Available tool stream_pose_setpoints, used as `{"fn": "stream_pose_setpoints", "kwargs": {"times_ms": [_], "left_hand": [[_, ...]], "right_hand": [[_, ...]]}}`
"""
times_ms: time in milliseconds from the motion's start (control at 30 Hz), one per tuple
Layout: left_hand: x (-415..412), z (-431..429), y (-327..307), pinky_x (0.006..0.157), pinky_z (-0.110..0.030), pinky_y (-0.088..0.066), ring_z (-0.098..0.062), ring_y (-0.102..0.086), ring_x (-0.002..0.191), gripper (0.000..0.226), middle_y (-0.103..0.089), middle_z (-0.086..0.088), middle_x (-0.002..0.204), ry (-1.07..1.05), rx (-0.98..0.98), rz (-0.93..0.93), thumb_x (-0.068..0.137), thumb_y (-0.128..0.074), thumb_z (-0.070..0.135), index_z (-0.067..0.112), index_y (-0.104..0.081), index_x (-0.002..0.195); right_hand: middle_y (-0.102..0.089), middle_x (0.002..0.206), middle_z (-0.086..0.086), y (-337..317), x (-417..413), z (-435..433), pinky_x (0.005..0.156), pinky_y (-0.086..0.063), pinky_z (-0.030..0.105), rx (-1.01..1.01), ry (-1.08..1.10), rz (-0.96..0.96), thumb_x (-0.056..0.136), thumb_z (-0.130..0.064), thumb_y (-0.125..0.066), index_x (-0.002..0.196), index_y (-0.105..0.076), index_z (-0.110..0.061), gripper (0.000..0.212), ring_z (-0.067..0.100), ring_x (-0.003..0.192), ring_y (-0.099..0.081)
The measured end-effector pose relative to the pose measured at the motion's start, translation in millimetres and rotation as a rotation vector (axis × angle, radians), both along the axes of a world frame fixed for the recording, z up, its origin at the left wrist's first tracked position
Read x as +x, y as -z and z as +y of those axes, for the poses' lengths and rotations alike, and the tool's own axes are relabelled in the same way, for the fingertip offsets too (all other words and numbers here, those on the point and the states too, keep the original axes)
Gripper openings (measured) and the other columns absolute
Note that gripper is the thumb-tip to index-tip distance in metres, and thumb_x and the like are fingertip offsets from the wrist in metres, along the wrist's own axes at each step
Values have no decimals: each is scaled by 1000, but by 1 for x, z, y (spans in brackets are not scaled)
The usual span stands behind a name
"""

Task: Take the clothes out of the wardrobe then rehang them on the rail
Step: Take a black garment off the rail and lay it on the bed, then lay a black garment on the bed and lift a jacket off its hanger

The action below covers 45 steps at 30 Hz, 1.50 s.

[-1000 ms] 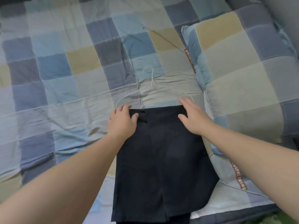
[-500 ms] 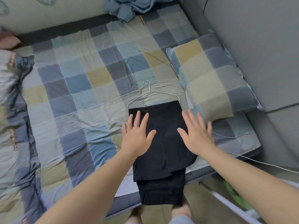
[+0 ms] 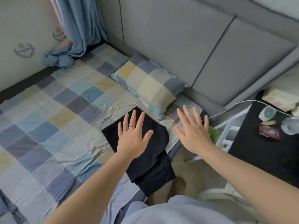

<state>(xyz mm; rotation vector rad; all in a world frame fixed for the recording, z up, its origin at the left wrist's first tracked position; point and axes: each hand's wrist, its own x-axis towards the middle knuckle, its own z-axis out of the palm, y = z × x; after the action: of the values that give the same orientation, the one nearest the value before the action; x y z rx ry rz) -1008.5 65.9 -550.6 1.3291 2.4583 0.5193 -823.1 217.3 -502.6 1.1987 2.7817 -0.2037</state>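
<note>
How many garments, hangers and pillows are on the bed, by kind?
Black folded garment: 1
White wire hanger: 1
Checked fabric pillow: 1
Total: 3

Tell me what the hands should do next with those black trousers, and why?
Probably the left hand should take the white wire hanger, which lies at the black trousers' far end on the bed; it and the right hand are spread and empty.

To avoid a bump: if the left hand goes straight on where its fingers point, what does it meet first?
Probably the blue-and-yellow checked pillow, after passing over the thin white wire hanger; height of the left hand is unclear.
</note>
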Motion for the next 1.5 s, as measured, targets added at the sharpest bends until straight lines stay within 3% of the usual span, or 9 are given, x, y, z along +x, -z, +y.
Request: {"fn": "stream_pose_setpoints", "kwargs": {"times_ms": [367, 567, 933, 1200, 1367, 1500], "left_hand": [[172, 102, -61, 121, -52, 3, -24, 15, 152, 72, 9, 4, 167, 596, 158, 112, 95, -14, 71, 39, 4, 157], [323, 126, -99, 121, -50, 7, -22, 17, 152, 71, 10, 7, 167, 917, 269, 83, 95, -17, 70, 40, 4, 157], [628, 98, -169, 117, -46, 16, -22, 22, 151, 71, 14, 7, 166, 1463, 492, 97, 96, -11, 71, 38, 4, 157], [841, 55, -259, 121, -52, 6, -26, 19, 151, 71, 16, 5, 165, 1752, 752, 49, 98, -12, 68, 36, 8, 158], [946, 23, -335, 122, -50, 2, -24, 12, 153, 72, 9, 5, 166, 1865, 931, -70, 96, -13, 69, 36, -1, 159], [1019, 0, -388, 123, -51, 3, -24, 15, 152, 73, 12, 3, 166, 1930, 1074, -109, 96, -14, 68, 36, 6, 158]], "right_hand": [[6, 165, -9, -64, 212, -32, 117, -4, 61, 185, 449, 20, 96, -60, -21, 156, 0, -35, 68, 25, 151, 8], [6, 165, -9, -91, 360, -78, 117, -1, 60, 278, 788, 21, 97, -60, -28, 156, -2, -35, 69, 24, 152, 7], [19, 161, -17, -159, 621, -217, 117, 3, 57, 454, 1275, -10, 99, -59, -22, 154, 8, -39, 66, 18, 149, 18], [21, 161, -18, -247, 763, -322, 116, 11, 53, 659, 1514, -168, 97, -62, -16, 154, 9, -39, 66, 18, 149, 19], [18, 162, -14, -322, 817, -371, 119, 4, 56, 808, 1613, -354, 96, -62, -16, 156, 6, -36, 69, 21, 150, 17], [13, 163, -12, -379, 845, -399, 119, 7, 55, 929, 1633, -495, 98, -61, -20, 156, 4, -35, 69, 21, 150, 16]]}}
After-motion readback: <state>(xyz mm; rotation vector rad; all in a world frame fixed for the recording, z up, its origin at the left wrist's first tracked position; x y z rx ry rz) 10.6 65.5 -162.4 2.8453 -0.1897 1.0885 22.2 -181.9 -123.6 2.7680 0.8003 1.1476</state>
